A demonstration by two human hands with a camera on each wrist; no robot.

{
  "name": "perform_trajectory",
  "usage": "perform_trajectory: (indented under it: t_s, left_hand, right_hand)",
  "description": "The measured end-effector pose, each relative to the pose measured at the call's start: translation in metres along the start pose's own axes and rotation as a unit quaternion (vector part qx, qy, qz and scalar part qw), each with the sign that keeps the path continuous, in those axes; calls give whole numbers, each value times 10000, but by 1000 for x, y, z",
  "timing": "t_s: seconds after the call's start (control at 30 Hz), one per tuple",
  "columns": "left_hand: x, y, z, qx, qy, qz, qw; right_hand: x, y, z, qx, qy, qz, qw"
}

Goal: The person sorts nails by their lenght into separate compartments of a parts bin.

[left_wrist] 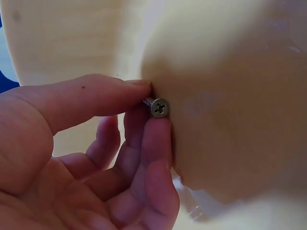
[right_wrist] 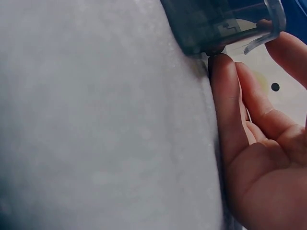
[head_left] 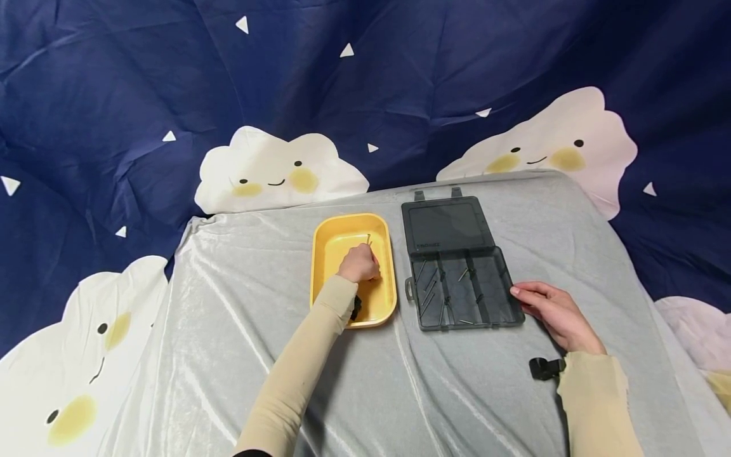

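My left hand [head_left: 360, 263] reaches down into a yellow tray [head_left: 318, 241]. Between its thumb and fingers it pinches a metal screw [left_wrist: 159, 108], the cross-slotted head facing the left wrist camera. A thin piece of metal [head_left: 368, 239] shows just past that hand in the head view; whether it is the same screw I cannot tell. To the right lies a dark see-through organizer box [head_left: 491, 285], lid [head_left: 448, 225] swung back. Several screws [head_left: 429, 285] lie in its compartments, mostly in the left column. My right hand [head_left: 556, 314] holds the box's right edge, thumb at the rim and fingers low against the side.
Grey velvety cloth [head_left: 245, 285] covers the table beneath tray and box. Behind it hangs a dark blue sheet [head_left: 400, 82] printed with clouds. A small latch [head_left: 409, 289] juts from the box's left side, towards the tray.
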State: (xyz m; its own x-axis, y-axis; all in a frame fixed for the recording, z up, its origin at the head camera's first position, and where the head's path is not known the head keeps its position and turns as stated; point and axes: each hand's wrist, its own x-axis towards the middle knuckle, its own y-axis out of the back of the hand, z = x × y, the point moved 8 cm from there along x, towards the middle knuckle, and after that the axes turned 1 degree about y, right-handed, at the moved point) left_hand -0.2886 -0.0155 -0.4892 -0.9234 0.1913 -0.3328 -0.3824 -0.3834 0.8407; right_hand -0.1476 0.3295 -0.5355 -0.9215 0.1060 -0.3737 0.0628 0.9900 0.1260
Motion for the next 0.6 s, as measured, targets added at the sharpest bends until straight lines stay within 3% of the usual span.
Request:
perform_trajectory:
  t_s: [0.43,0.6]
  left_hand:
    - [1,0,-2,-32,109,-70,9999]
    - [0,-1,-4,-256,125,-131,9995]
  right_hand:
    - [0,0,0,271,126,-13,9996]
    - [0,0,0,360,180,-36,9992]
